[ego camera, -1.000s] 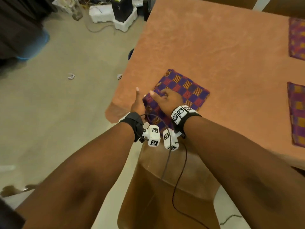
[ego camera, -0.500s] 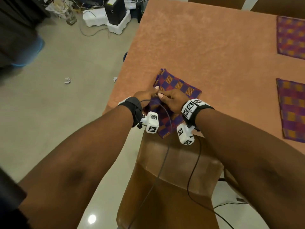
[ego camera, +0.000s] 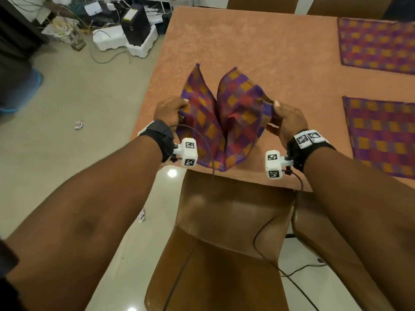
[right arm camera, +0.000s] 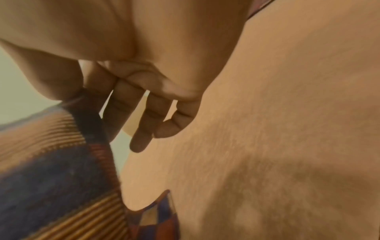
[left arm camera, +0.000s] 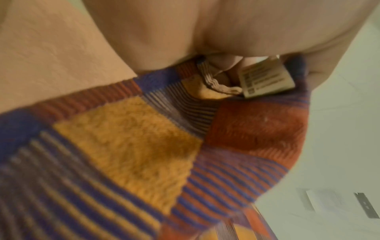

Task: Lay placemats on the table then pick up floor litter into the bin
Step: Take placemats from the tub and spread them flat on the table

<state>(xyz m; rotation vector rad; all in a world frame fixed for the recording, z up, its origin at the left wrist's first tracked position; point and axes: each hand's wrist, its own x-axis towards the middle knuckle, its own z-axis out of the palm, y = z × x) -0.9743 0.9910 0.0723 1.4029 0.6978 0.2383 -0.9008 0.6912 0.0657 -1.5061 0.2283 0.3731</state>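
Two hands hold one checked placemat [ego camera: 224, 122] mid-frame above the table [ego camera: 258, 52] near edge: left hand [ego camera: 168, 111] and right hand [ego camera: 285, 118] each pinch a side edge. Soft, light cloth, sags at its centre fold; corners look best to hold.

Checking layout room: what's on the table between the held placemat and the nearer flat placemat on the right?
Only bare tablecloth lies between the held placemat and the nearer flat placemat, apart from the right hand gripping its edge; seen in the head view.
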